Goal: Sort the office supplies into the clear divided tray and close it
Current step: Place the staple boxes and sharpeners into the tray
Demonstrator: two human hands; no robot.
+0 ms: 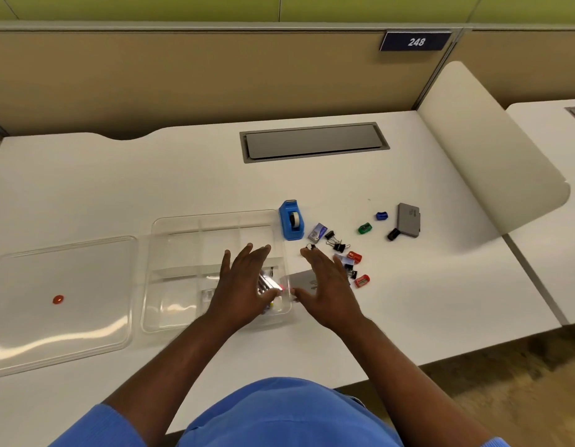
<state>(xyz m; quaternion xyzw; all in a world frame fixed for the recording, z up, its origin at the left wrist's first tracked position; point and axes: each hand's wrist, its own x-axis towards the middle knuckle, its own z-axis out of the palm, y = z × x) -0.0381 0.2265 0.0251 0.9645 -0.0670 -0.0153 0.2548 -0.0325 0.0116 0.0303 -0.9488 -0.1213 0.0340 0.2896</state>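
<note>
Left hand [244, 285] spread over glossy clear rectangular tray [215, 217]; right hand [325, 291] spread flat beside it.

My top [279, 411]: plain blue, short-sleeved, 1 colour throughout. Left sleeve [96, 427] shows fine ribbed knit at edge; right sleeve [497, 442] only sliver in corner. 2 forearms [170, 359] bare below sleeves; left grip [244, 285], right grip [325, 291] bare too.

A dark blue sign [416, 41] on the partition reads "248"
</note>
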